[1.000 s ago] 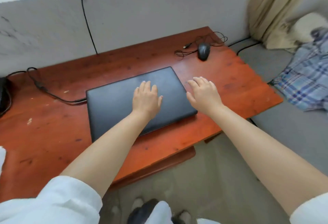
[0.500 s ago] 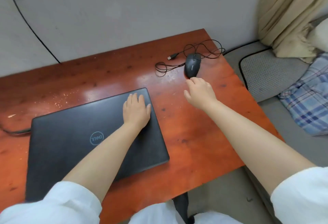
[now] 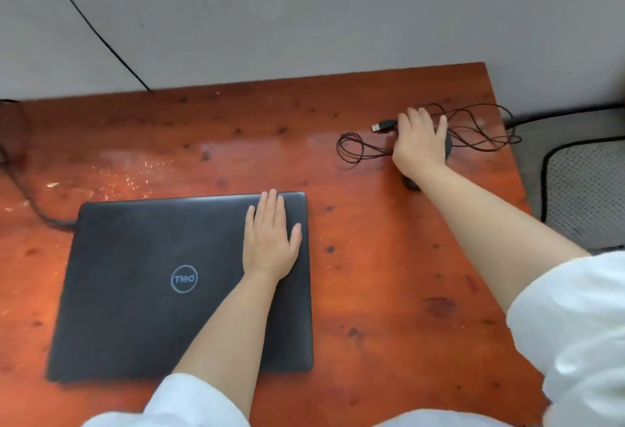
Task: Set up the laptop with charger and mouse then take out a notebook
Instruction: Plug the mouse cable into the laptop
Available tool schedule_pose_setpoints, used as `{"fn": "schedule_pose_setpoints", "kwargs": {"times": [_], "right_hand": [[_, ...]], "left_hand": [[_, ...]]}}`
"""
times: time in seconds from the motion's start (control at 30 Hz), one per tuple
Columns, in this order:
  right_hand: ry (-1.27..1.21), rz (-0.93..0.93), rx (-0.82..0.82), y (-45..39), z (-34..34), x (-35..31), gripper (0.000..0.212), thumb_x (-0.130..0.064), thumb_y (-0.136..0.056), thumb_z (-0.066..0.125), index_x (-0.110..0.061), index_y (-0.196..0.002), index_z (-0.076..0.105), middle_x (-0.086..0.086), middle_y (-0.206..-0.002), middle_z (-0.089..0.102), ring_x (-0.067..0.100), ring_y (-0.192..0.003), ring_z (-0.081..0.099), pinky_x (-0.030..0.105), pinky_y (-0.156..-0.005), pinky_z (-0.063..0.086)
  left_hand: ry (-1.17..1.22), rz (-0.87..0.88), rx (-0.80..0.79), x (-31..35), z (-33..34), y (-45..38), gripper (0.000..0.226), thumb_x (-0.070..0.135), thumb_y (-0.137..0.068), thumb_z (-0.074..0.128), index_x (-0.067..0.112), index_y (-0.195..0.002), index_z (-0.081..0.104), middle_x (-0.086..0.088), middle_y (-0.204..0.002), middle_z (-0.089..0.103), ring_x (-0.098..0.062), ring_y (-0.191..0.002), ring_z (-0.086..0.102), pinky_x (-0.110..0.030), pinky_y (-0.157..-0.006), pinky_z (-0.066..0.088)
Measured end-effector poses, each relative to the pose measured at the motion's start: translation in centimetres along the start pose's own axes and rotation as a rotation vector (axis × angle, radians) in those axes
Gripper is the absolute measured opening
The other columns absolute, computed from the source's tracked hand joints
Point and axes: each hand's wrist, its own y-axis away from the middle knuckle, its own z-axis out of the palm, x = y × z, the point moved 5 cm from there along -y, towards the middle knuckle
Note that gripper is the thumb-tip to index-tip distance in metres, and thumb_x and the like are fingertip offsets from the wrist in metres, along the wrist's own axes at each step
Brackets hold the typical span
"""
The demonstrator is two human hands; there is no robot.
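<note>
A closed black laptop [image 3: 152, 291] lies on the red-brown wooden table [image 3: 389, 291]. My left hand [image 3: 272, 240] rests flat on the lid near its far right corner, fingers together. A black charger cable [image 3: 37, 213] meets the laptop's far left corner. My right hand [image 3: 419, 142] lies over the black mouse [image 3: 448, 147] at the table's far right and cups it; only the mouse's edges show. The mouse's thin cable [image 3: 355, 149] loops on both sides of the hand, and its USB plug [image 3: 384, 126] lies loose just left of my fingers. No notebook is in view.
A grey wall [image 3: 304, 14] runs behind the table, with a black wire [image 3: 101, 34] hanging down it. The table's right edge drops to a grey mat with black trim [image 3: 581, 196]. Pale crumbs [image 3: 135, 173] are scattered behind the laptop.
My right hand left the laptop's right edge, reached to the far right and came down over the mouse. The left hand stayed on the lid. My view moved closer and lower.
</note>
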Motion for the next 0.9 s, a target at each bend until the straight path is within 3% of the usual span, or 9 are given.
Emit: {"fn": "schedule_pose_setpoints", "kwargs": {"times": [0.07, 0.13, 0.23, 0.3, 0.33, 0.43, 0.6, 0.77, 0.9], "right_hand": [[-0.005, -0.01, 0.024, -1.5, 0.0, 0.7, 0.046, -0.001, -0.09, 0.036, 0.0, -0.135, 0.033, 0.017, -0.147, 0.034, 0.03, -0.14, 0.019, 0.059, -0.113, 0.004], [0.042, -0.075, -0.015, -2.7, 0.4, 1.2, 0.039, -0.004, -0.091, 0.039, 0.001, -0.129, 0.042, 0.022, -0.135, 0.049, 0.031, -0.136, 0.028, 0.061, -0.112, 0.004], [0.05, -0.159, -0.096, -4.0, 0.3, 1.6, 0.026, -0.013, -0.091, 0.048, 0.0, -0.108, 0.062, 0.024, -0.111, 0.064, 0.034, -0.119, 0.045, 0.056, -0.113, 0.012], [-0.002, -0.203, -0.049, -4.4, -0.8, 1.2, 0.024, -0.014, -0.091, 0.051, 0.001, -0.102, 0.067, 0.026, -0.103, 0.065, 0.037, -0.11, 0.05, 0.05, -0.111, 0.019], [-0.059, -0.239, 0.014, -4.2, -1.6, 0.6, 0.023, -0.013, -0.09, 0.052, 0.002, -0.099, 0.068, 0.027, -0.098, 0.066, 0.039, -0.104, 0.053, 0.047, -0.107, 0.026], [-0.331, -0.379, 0.135, -0.8, -3.9, -2.3, 0.017, -0.009, -0.086, 0.057, 0.004, -0.089, 0.067, 0.026, -0.085, 0.067, 0.039, -0.085, 0.06, 0.041, -0.076, 0.045], [-0.479, -0.564, -0.059, 8.3, -0.1, -6.8, 0.014, -0.007, -0.087, 0.057, 0.003, -0.092, 0.065, 0.023, -0.084, 0.065, 0.037, -0.076, 0.063, 0.04, -0.063, 0.049], [-0.497, -0.471, -0.12, 10.5, 3.6, -6.3, 0.015, -0.005, -0.087, 0.057, 0.006, -0.092, 0.066, 0.024, -0.085, 0.064, 0.037, -0.081, 0.059, 0.039, -0.066, 0.047], [-0.527, -0.455, -0.088, 10.7, 3.6, -5.7, 0.004, 0.005, -0.074, 0.069, 0.008, -0.076, 0.068, 0.025, -0.072, 0.062, 0.038, -0.066, 0.058, 0.04, -0.056, 0.049]], "left_hand": [[-0.003, -0.013, -0.005, 0.0, 0.2, -0.1, 0.059, 0.029, -0.097, 0.038, 0.002, -0.145, 0.017, -0.012, -0.157, 0.016, -0.023, -0.146, 0.01, -0.037, -0.12, 0.004], [-0.016, -0.027, -0.012, 0.0, 0.2, -0.3, 0.058, 0.027, -0.097, 0.037, 0.002, -0.145, 0.016, -0.012, -0.157, 0.016, -0.023, -0.146, 0.01, -0.037, -0.12, 0.005], [-0.04, -0.043, -0.018, -0.1, 0.2, -0.3, 0.056, 0.024, -0.097, 0.037, 0.002, -0.145, 0.017, -0.011, -0.157, 0.016, -0.023, -0.146, 0.01, -0.038, -0.12, 0.005], [-0.031, -0.049, -0.02, 0.0, 0.1, -0.3, 0.056, 0.022, -0.097, 0.038, 0.001, -0.145, 0.019, -0.012, -0.157, 0.017, -0.024, -0.146, 0.011, -0.039, -0.12, 0.006], [-0.03, -0.052, -0.022, 0.1, 0.1, -0.3, 0.055, 0.021, -0.097, 0.039, 0.001, -0.145, 0.019, -0.012, -0.156, 0.018, -0.024, -0.146, 0.011, -0.039, -0.12, 0.006], [-0.041, -0.055, -0.02, 0.2, 0.1, -0.3, 0.055, 0.021, -0.097, 0.039, 0.001, -0.145, 0.019, -0.012, -0.156, 0.018, -0.023, -0.146, 0.011, -0.039, -0.12, 0.006], [-0.03, -0.062, 0.002, 0.3, 0.1, -0.3, 0.053, 0.02, -0.095, 0.034, -0.002, -0.143, 0.025, -0.015, -0.154, 0.023, -0.026, -0.145, 0.016, -0.041, -0.119, 0.009], [-0.038, -0.072, 0.001, 0.5, 0.1, -0.2, 0.054, 0.021, -0.094, 0.028, -0.001, -0.143, 0.024, -0.015, -0.155, 0.022, -0.025, -0.145, 0.015, -0.039, -0.119, 0.008], [-0.04, -0.072, 0.006, 0.3, 0.2, -0.3, 0.051, 0.014, -0.096, 0.037, -0.001, -0.143, 0.024, -0.015, -0.154, 0.023, -0.026, -0.145, 0.016, -0.04, -0.119, 0.008]]}}
